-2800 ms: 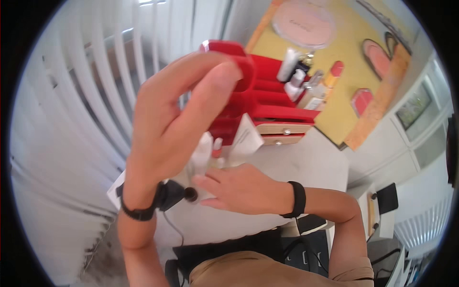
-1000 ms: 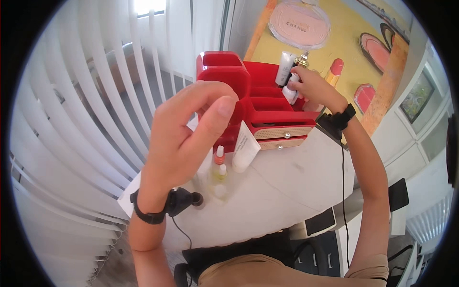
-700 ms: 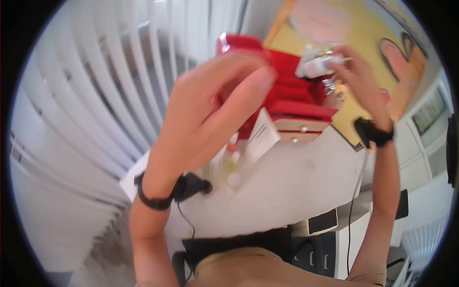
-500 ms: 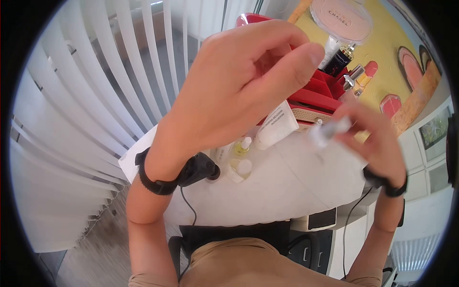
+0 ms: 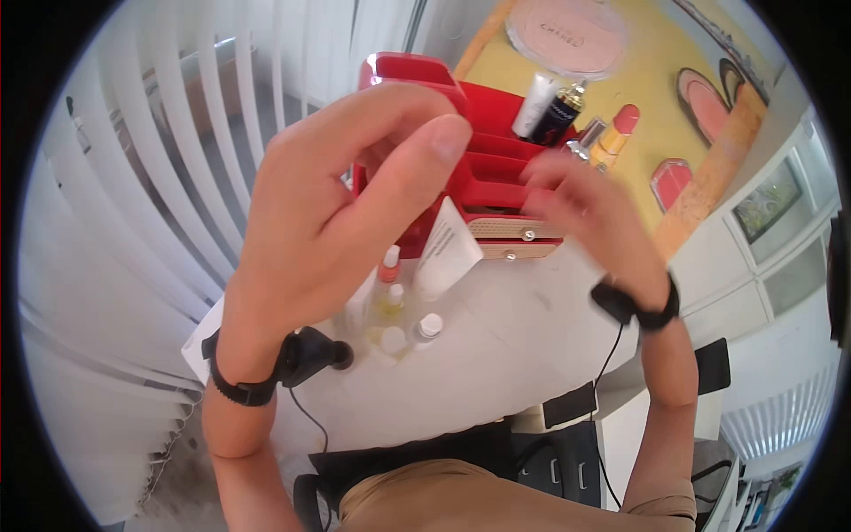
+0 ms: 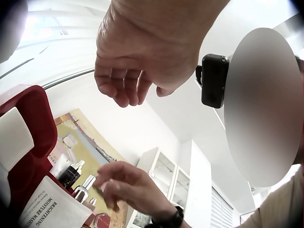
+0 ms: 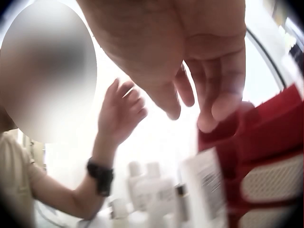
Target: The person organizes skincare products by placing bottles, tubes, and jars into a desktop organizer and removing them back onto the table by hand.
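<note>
My left hand (image 5: 341,213) is held up over the left side of the table, fingers loosely curled around nothing; the left wrist view shows its palm bare. Toward the right end of a red cosmetics organizer (image 5: 501,168) is my right hand (image 5: 603,222), blurred, its fingers relaxed and holding nothing. Behind it in the organizer stand a silver-capped bottle (image 5: 587,137), a black perfume bottle (image 5: 558,120) and a white tube (image 5: 534,102). A small white-capped bottle (image 5: 429,328) stands on the table beside several other bottles, in front of a white moisture wash tube (image 5: 450,253).
The organizer has two drawers (image 5: 498,229) with round knobs. A yellow picture (image 5: 651,146) with makeup motifs leans behind it. Vertical blinds (image 5: 133,222) hang at the left. The white table (image 5: 496,355) has its front edge close to the body.
My right hand lifted a small white bottle out of the organizer, stood it on the table by the other bottles, let go and moved back toward the organizer. My left hand stays raised.
</note>
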A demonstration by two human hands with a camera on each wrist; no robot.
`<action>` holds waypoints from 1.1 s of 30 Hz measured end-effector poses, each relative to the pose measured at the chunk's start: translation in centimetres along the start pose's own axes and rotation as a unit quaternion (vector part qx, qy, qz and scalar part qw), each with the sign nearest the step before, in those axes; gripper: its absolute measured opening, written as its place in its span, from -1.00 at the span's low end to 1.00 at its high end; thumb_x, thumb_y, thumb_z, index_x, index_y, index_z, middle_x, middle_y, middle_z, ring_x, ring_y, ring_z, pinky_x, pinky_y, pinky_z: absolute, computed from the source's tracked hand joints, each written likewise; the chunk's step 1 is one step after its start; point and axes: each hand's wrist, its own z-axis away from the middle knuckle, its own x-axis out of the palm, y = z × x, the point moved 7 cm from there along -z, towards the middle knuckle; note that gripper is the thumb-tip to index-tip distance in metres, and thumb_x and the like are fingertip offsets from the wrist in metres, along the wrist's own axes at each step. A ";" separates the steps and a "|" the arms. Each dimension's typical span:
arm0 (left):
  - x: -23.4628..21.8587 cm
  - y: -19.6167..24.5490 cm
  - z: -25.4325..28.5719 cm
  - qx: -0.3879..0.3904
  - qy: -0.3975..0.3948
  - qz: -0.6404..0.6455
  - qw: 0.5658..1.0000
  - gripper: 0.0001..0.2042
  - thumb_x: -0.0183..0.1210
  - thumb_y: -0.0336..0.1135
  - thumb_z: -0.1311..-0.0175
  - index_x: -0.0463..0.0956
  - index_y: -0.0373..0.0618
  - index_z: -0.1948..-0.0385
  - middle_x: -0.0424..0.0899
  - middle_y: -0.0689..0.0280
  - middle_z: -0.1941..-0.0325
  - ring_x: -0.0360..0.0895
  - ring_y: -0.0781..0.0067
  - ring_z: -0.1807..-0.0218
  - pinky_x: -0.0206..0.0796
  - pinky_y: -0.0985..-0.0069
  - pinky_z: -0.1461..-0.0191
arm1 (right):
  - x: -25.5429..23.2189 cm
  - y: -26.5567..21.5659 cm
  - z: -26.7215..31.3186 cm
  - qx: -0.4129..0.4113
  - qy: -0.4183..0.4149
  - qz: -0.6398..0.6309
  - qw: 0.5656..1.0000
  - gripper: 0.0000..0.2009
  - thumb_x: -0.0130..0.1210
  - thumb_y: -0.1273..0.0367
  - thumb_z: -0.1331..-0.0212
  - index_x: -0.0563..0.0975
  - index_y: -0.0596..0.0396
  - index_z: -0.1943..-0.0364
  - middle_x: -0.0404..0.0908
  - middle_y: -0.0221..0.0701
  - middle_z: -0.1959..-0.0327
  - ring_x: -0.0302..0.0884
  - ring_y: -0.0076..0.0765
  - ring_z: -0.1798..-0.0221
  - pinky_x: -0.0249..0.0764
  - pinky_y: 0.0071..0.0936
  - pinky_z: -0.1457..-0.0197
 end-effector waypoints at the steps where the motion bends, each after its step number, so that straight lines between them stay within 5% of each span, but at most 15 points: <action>1: 0.3 0.1 -0.1 0.004 -0.001 0.005 1.000 -0.73 0.01 -0.25 -0.59 0.61 -0.29 0.11 0.53 0.40 0.41 0.42 0.62 0.34 0.30 0.62 0.24 | -3.4 2.4 -1.5 0.067 0.067 0.027 0.995 -0.65 0.25 0.28 -0.32 0.54 0.08 -0.12 0.70 -0.37 0.09 0.65 -0.43 0.28 0.56 -0.47 0.19; 4: 0.3 0.4 0.1 -0.006 0.003 0.012 1.000 -0.72 0.01 -0.24 -0.60 0.60 -0.29 0.11 0.53 0.40 0.40 0.41 0.62 0.35 0.30 0.62 0.25 | -9.5 9.0 -4.2 0.035 0.199 0.163 0.966 -0.65 0.26 0.29 -0.31 0.53 0.08 -0.12 0.70 -0.38 0.28 0.66 -0.46 0.32 0.56 -0.48 0.23; 7: 0.1 -0.1 0.1 -0.033 -0.013 0.020 0.999 -0.72 0.00 -0.24 -0.60 0.60 -0.28 0.11 0.53 0.40 0.40 0.42 0.62 0.34 0.29 0.62 0.25 | -9.6 12.5 -5.1 0.113 0.155 0.222 0.956 -0.66 0.26 0.29 -0.31 0.53 0.13 -0.09 0.68 -0.37 0.35 0.66 -0.50 0.35 0.55 -0.50 0.30; 9: -0.2 -0.1 0.1 0.010 -0.006 -0.016 1.000 -0.71 -0.01 -0.23 -0.61 0.60 -0.28 0.11 0.53 0.39 0.40 0.42 0.62 0.33 0.29 0.61 0.25 | -7.5 13.3 -5.3 0.165 0.063 0.073 0.982 -0.64 0.27 0.26 -0.31 0.52 0.20 -0.04 0.67 -0.34 0.37 0.65 -0.50 0.43 0.54 -0.48 0.36; 13: -0.2 -0.6 0.2 -0.013 0.025 0.029 0.999 -0.80 0.16 -0.29 -0.49 0.62 -0.27 0.15 0.60 0.37 0.42 0.44 0.61 0.34 0.31 0.59 0.23 | -8.4 11.8 -4.9 0.078 0.139 0.043 0.986 -0.63 0.28 0.28 -0.29 0.51 0.22 -0.05 0.65 -0.38 0.44 0.59 -0.51 0.51 0.52 -0.49 0.38; 17: 0.2 -0.2 0.0 0.017 0.003 -0.014 1.000 -0.70 -0.02 -0.23 -0.62 0.61 -0.29 0.11 0.53 0.39 0.42 0.41 0.62 0.35 0.28 0.60 0.24 | -10.2 5.0 -2.3 0.025 0.178 0.053 0.982 -0.67 0.27 0.30 -0.30 0.55 0.12 -0.07 0.67 -0.44 0.38 0.58 -0.58 0.41 0.48 -0.55 0.36; 19: 0.6 0.0 0.0 0.028 0.002 -0.014 1.000 -0.70 -0.02 -0.24 -0.62 0.61 -0.30 0.11 0.53 0.39 0.42 0.41 0.61 0.35 0.27 0.60 0.23 | -9.7 1.5 0.0 0.028 0.152 0.086 0.984 -0.70 0.28 0.32 -0.31 0.57 0.07 -0.06 0.68 -0.46 0.36 0.60 -0.59 0.38 0.47 -0.58 0.35; 21: 0.9 -1.4 0.1 -0.068 0.031 0.094 0.993 -0.68 0.04 -0.17 -0.61 0.58 -0.31 0.16 0.66 0.27 0.30 0.51 0.60 0.34 0.38 0.63 0.24 | -7.0 -0.4 2.4 0.025 0.083 0.031 0.996 -0.71 0.29 0.36 -0.29 0.58 0.02 -0.06 0.67 -0.48 0.33 0.60 -0.61 0.37 0.47 -0.60 0.34; 24: 0.8 -0.5 0.1 -0.109 0.019 0.081 0.991 -0.69 0.05 -0.17 -0.60 0.58 -0.30 0.14 0.68 0.23 0.26 0.54 0.54 0.30 0.41 0.63 0.15 | -0.3 -2.8 4.7 -0.019 -0.028 0.044 0.998 -0.72 0.30 0.37 -0.26 0.57 0.03 -0.02 0.68 -0.36 0.28 0.67 -0.44 0.36 0.53 -0.49 0.31; 28: 0.8 -0.6 0.0 -0.040 -0.058 0.067 0.995 -0.64 0.14 -0.11 -0.52 0.56 -0.34 0.06 0.71 0.13 0.16 0.63 0.32 0.17 0.49 0.49 0.03 | 7.0 -1.8 5.5 -0.041 -0.116 0.026 0.992 -0.69 0.29 0.32 -0.26 0.54 0.05 -0.03 0.66 -0.26 0.28 0.70 -0.19 0.27 0.57 -0.31 0.20; 30: 0.4 -0.7 -0.3 0.037 -0.003 -0.025 0.999 -0.70 -0.03 -0.26 -0.62 0.61 -0.31 0.11 0.53 0.39 0.42 0.41 0.61 0.35 0.27 0.60 0.23 | 9.3 -0.5 5.8 -0.031 -0.159 0.046 0.986 -0.66 0.29 0.29 -0.27 0.52 0.06 -0.06 0.65 -0.27 0.26 0.69 -0.15 0.23 0.56 -0.28 0.15; 33: 1.0 -0.4 0.0 0.000 -0.002 -0.003 1.000 -0.70 -0.02 -0.26 -0.61 0.61 -0.32 0.12 0.53 0.39 0.43 0.40 0.61 0.35 0.28 0.60 0.23 | 8.7 -0.1 5.5 -0.016 -0.201 0.023 0.979 -0.70 0.33 0.43 -0.22 0.56 0.08 -0.02 0.66 -0.34 0.10 0.69 -0.29 0.29 0.56 -0.43 0.19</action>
